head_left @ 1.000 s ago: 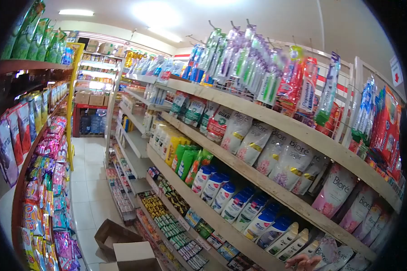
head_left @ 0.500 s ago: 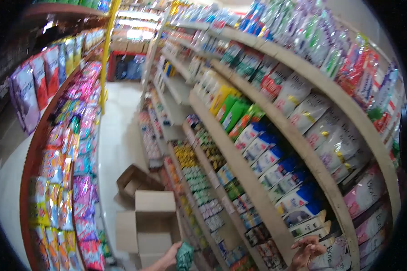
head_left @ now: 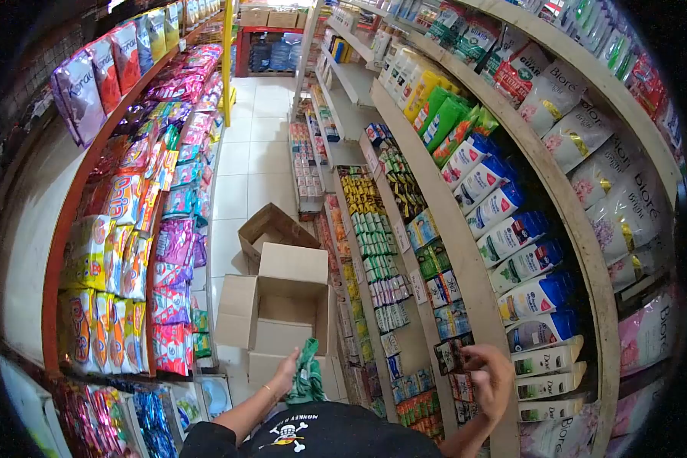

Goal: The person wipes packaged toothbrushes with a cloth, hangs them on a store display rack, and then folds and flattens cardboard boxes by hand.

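Note:
My left hand (head_left: 288,372) is closed on a green crumpled packet (head_left: 308,374), in front of my black shirt and at the near edge of an open cardboard box (head_left: 291,305). Beside the lower right shelves, my right hand (head_left: 490,380) has its fingers curled at a small dark packet (head_left: 450,356) in a row of small boxes and packs. Whether the fingers grip that packet is hard to tell. White bottles with blue caps (head_left: 523,263) and Dove bottles (head_left: 548,384) stand just right of that hand.
Another open carton (head_left: 278,229) lies behind the box on the tiled aisle floor (head_left: 237,179). Shelves of colourful packets (head_left: 177,259) line the left side. A yellow post (head_left: 228,69) rises farther down the aisle. Wooden shelf edges (head_left: 466,298) run along the right.
The view has tilted down, bringing both arms and my shirt into sight. My left hand has come into view with the green packet. My right hand is now at the small packs beside the bottles.

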A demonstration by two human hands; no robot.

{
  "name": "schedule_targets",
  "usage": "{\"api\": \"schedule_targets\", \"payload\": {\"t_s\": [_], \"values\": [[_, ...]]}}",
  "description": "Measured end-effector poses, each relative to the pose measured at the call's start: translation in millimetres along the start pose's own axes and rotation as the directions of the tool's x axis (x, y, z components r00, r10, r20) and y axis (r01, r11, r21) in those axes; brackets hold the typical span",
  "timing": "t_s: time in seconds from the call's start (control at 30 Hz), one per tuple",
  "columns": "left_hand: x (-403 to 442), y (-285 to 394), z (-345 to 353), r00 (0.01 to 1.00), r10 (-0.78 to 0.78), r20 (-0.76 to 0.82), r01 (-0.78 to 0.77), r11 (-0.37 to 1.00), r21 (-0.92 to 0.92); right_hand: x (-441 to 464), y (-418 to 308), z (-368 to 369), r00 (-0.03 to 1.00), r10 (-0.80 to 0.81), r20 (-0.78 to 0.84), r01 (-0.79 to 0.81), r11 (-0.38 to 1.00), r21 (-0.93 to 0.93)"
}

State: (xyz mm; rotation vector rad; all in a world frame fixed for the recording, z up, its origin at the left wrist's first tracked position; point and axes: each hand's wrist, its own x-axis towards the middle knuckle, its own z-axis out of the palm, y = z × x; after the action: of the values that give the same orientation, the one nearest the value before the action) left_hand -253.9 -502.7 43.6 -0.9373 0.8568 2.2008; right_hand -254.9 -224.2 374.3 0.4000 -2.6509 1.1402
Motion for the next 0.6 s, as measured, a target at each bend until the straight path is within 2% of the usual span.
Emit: {"api": "schedule_targets", "payload": {"t_s": [0.03, 0.07, 0.13, 0.17, 0.2, 0.23, 0.33, 0.37, 0.47, 0.57, 0.6], "values": [[26.8, -11.3, -28.2, 1.000, 0.004, -0.011, -0.004, 1.000, -0.005, -0.2, 3.5, 0.8, 1.000, -0.002, 0.007, 0.002, 1.000, 0.010], [67.0, -30.3, -71.5, 0.998, 0.060, -0.012, -0.059, 0.996, 0.074, -0.3, 7.1, 2.7, 0.994, 0.033, 0.100, -0.028, 0.998, -0.050], [75.8, -46.6, -92.7, 0.994, 0.110, -0.019, -0.106, 0.982, 0.156, -2.8, 17.9, 5.8, 0.968, 0.059, 0.246, -0.031, 0.993, -0.117], [61.8, -43.8, -88.7, 0.952, 0.269, -0.144, -0.196, 0.901, 0.387, -6.3, 24.8, 7.7, 0.967, 0.062, 0.248, -0.036, 0.994, -0.108], [50.1, -40.0, -82.5, 0.870, 0.442, -0.219, -0.233, 0.759, 0.608, -10.3, 32.3, 10.2, 0.953, 0.057, 0.296, -0.028, 0.995, -0.100], [47.0, -40.0, -80.9, 0.867, 0.445, -0.223, -0.228, 0.754, 0.617, -13.6, 40.5, 12.5, 0.939, 0.050, 0.341, -0.021, 0.996, -0.090], [32.7, -40.4, -78.4, 0.859, 0.445, -0.253, -0.049, 0.563, 0.825, -22.0, 63.1, 23.0, 0.922, -0.008, 0.387, 0.051, 0.994, -0.099], [31.5, -43.5, -78.8, 0.859, 0.442, -0.258, -0.035, 0.554, 0.832, -23.3, 65.9, 25.7, 0.912, -0.036, 0.409, 0.099, 0.986, -0.134], [30.2, -36.7, -67.0, 0.827, 0.494, -0.270, -0.046, 0.537, 0.842, -25.0, 64.5, 28.4, 0.891, -0.042, 0.452, 0.073, 0.996, -0.051], [18.7, -14.9, -46.2, 0.720, 0.656, -0.226, -0.013, 0.338, 0.941, -23.8, 71.5, 27.6, 0.865, -0.069, 0.497, 0.079, 0.997, 0.000], [20.6, -7.0, -44.9, 0.742, 0.626, -0.242, 0.068, 0.289, 0.955, -24.2, 76.1, 28.1, 0.864, -0.038, 0.502, 0.069, 0.997, -0.043]]}}
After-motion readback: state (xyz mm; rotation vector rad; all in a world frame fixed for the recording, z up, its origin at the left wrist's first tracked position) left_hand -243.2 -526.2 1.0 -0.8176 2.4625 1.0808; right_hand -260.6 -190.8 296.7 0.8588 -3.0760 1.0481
